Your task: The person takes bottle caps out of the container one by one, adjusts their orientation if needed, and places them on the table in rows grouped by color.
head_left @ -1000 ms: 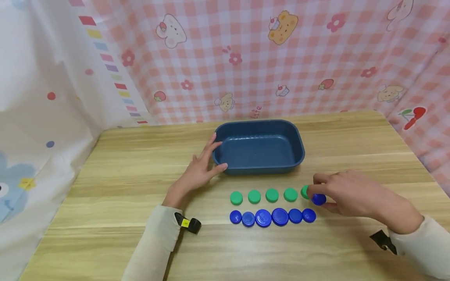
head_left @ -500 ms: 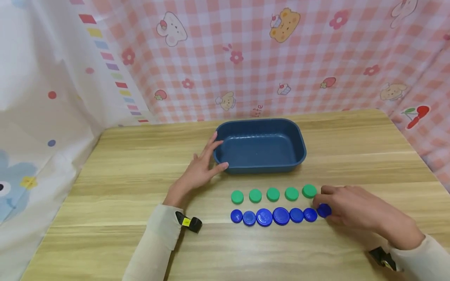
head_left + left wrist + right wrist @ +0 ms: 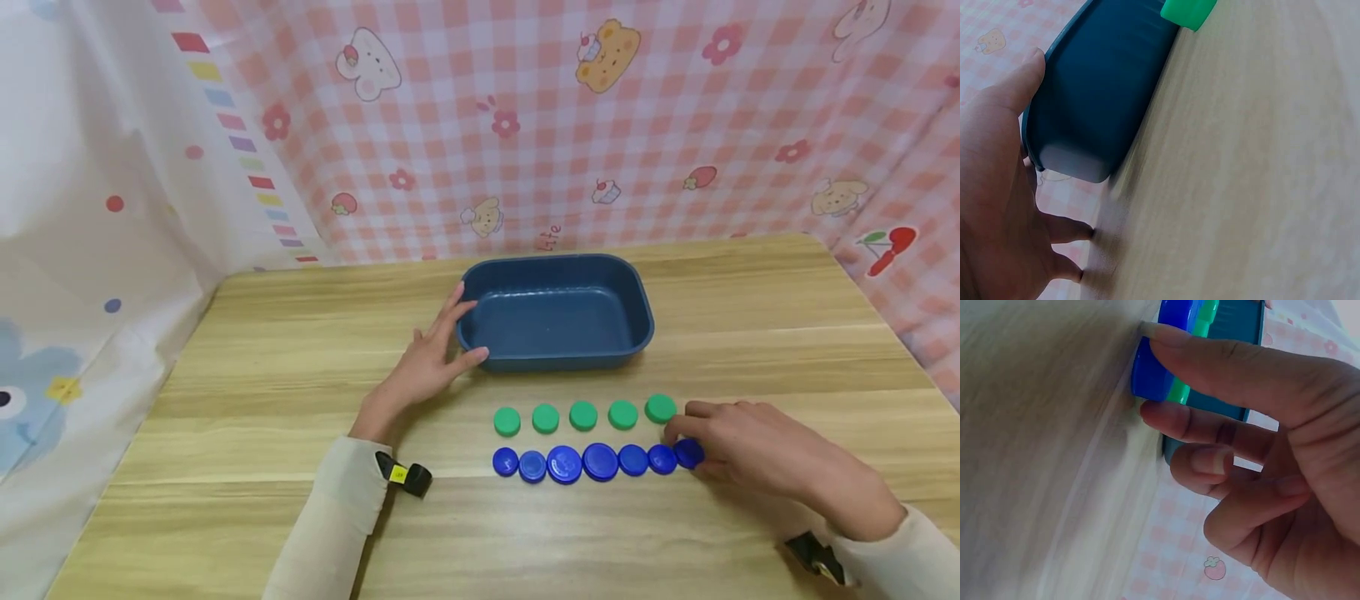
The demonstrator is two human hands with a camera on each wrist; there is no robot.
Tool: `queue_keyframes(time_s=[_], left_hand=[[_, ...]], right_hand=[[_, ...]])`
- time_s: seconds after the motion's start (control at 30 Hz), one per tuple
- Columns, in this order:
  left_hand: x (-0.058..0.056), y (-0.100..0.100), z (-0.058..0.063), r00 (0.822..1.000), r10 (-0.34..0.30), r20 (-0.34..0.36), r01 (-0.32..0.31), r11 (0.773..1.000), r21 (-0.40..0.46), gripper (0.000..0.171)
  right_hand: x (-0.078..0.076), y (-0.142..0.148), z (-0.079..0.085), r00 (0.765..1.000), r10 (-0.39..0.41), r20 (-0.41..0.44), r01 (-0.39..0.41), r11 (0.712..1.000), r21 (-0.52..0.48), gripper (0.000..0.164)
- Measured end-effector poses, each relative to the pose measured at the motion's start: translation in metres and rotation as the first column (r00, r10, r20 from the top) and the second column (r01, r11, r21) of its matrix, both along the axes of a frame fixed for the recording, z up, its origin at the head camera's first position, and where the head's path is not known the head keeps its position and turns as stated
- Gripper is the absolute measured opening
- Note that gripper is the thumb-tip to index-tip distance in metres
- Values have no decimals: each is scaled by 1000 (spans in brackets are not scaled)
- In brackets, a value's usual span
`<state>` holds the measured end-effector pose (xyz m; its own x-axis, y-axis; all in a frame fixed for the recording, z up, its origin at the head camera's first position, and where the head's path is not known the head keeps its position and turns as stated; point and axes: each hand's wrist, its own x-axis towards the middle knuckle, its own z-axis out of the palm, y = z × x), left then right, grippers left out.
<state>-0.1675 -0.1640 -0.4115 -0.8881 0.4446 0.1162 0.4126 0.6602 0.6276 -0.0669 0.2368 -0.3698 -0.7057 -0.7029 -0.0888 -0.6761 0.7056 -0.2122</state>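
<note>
My right hand (image 3: 772, 454) pinches a blue bottle cap (image 3: 688, 454) between thumb and index finger at the right end of a row of blue caps (image 3: 601, 462). In the right wrist view, that cap (image 3: 1150, 375) sits close to the tabletop, between the thumb and index finger; the other fingers are curled. Behind the blue row runs a spaced row of green bottle caps (image 3: 582, 416). My left hand (image 3: 420, 362) touches the left end of a dark blue plastic tub (image 3: 555, 363), its fingers spread. The left wrist view shows the thumb at the tub's rim (image 3: 1045, 59).
The wooden table (image 3: 300, 333) extends on both sides of the tub. A pink checked cloth (image 3: 435, 125) hangs behind its far edge, and a white cloth (image 3: 75, 250) hangs along the left.
My right hand has moved the pinched blue cap from beside the last green cap toward me, to the right end of the blue row. The left hand has stayed at the tub.
</note>
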Motion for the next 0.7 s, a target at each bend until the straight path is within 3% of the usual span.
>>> queue_keyframes(time_s=[0.17, 0.33, 0.53, 0.63, 0.7], left_hand=[[-2, 1, 0, 1000, -4, 1, 4, 1000, 2, 78], [-6, -2, 0, 1000, -11, 2, 11, 1000, -1, 81], [-4, -12, 7, 999, 31, -16, -31, 999, -22, 85], [3, -17, 14, 995, 69, -71, -72, 996, -48, 86], [9, -21, 17, 990, 79, -120, -90, 992, -87, 84]], right_hand=[[2, 2, 8, 999, -33, -2, 33, 999, 11, 36], [1, 8, 19, 990, -70, -124, 69, 998, -6, 38], [-15, 16, 30, 948, -20, -318, -8, 996, -88, 41], [-24, 23, 37, 925, -18, -381, -30, 992, -119, 40], [-27, 27, 43, 920, -51, -388, -1, 991, -133, 39]])
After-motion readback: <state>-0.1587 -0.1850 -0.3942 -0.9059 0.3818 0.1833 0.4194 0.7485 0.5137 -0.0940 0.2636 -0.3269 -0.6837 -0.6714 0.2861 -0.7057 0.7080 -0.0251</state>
